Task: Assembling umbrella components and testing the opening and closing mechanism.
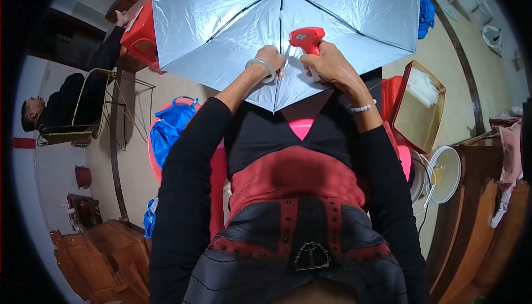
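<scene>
A silver-lined umbrella (332,13) is spread in front of me, its underside and dark ribs facing me. My left hand (270,59) is closed at the rib that runs toward me, pinching there near the canopy's near edge. Just to the right, my right hand (328,63) grips a red gun-shaped tool (307,39) with a pale trigger, its body held over the silver fabric. The tool's tip and exact kind are hard to make out. The umbrella's near corner hangs over my lap.
At right stand an open box (419,113) holding thin white plastic pieces and a white bucket (445,175). Left of me, blue bundles (172,129) lie in a pink basin (153,157). A red stool (143,38) and a seated person (66,101) are farther left.
</scene>
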A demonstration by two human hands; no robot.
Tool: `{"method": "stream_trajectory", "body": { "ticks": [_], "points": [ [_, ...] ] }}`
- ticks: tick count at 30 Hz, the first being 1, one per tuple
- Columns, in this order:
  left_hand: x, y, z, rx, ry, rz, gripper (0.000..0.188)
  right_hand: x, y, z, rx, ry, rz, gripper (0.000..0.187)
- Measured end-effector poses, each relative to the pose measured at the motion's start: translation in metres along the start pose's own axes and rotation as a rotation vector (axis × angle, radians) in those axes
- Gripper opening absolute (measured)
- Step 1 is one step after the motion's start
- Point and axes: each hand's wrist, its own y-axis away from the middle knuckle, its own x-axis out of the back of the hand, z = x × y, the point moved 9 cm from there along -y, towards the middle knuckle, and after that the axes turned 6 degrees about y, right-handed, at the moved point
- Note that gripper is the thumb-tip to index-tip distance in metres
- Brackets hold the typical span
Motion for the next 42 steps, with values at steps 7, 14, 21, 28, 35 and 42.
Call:
{"method": "stream_trajectory", "body": {
  "ticks": [7, 14, 21, 28, 35, 42],
  "points": [
    [0.034, -0.034, 0.042, -0.23, -0.679, -0.146, 0.025, 0.049, -0.026, -0.049, 0.254, 0.431, -0.017, 0.026],
    [0.034, -0.099, 0.034, -0.269, -0.468, 0.2, 0.03, 0.056, -0.111, -0.024, 0.051, 0.174, -0.075, 0.025],
    [0.051, -0.126, 0.009, -0.28, -0.312, 0.362, 0.022, -0.005, -0.154, 0.05, -0.222, -0.625, -0.123, 0.018],
    [0.057, -0.116, -0.01, -0.353, 0.064, 0.431, 0.024, -0.046, -0.165, 0.068, -0.329, -0.901, -0.023, 0.015],
    [0.06, -0.109, 0.001, -0.39, 0.006, 0.527, 0.023, -0.054, -0.164, 0.068, -0.399, -0.894, 0.082, 0.017],
    [0.059, -0.114, -0.008, -0.366, -0.01, 0.498, 0.03, -0.064, -0.154, 0.064, -0.401, -0.975, 0.029, 0.019]
  ]
}}
